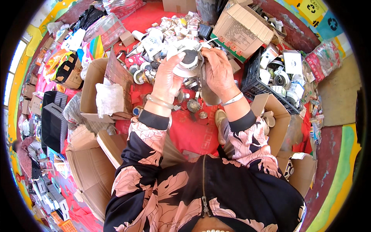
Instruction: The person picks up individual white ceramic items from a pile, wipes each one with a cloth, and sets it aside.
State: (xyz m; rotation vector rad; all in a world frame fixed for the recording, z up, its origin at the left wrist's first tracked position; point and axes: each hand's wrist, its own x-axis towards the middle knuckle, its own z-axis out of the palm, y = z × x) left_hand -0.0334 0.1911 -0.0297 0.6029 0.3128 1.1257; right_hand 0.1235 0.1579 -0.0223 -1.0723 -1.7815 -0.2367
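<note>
My left hand (167, 79) is closed on a round white fixture (181, 71) with a dark grey disc in its middle, thumb lying at the disc. At the fixture's right edge is my right hand (222, 73), fingers bent and pressed together. A long, flat, dark grey tool (208, 91) hangs down from under those right fingers; its kind is hard to make out. Beyond the hands, a pile of small white boxes and parts (189, 25) covers the red floor sheet. Below the fixture lie several loose round metal and glass parts (193, 105).
An open cardboard box (92, 91) with white wrapping stands at left, another (87, 162) nearer. To the right are a black crate (266, 89) full of fixtures and an open carton (276, 127). A big carton (243, 29) leans behind. Another person (29, 156) is far left.
</note>
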